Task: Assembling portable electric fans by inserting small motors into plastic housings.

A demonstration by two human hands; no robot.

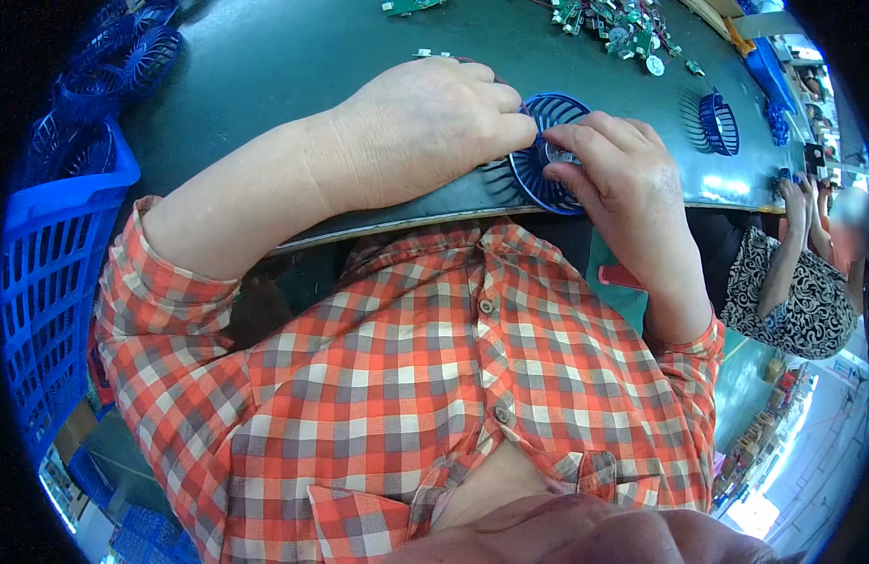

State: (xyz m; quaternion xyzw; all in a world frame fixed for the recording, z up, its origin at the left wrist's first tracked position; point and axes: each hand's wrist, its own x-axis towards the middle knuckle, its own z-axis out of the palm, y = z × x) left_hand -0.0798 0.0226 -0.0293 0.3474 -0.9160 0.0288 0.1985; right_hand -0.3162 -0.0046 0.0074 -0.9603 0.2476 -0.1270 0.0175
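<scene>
Evidently, a blue crate (63,273) stands far left. At upper centre, the left hand (444,117) reaches the blue fan guard (559,106), whether its grip holds anything I cannot tell; the right hand (627,174) pinches a shiny round part (555,153) inside. Circuit boards (632,36) lie upper right.

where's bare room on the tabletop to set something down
Widest: green tabletop between the piled blue plastic grilles and left hand; smaller: between right hand and single blue plastic grille. Crowded: heaped green circuit boards, and the round blue plastic grille between both hands.
</scene>
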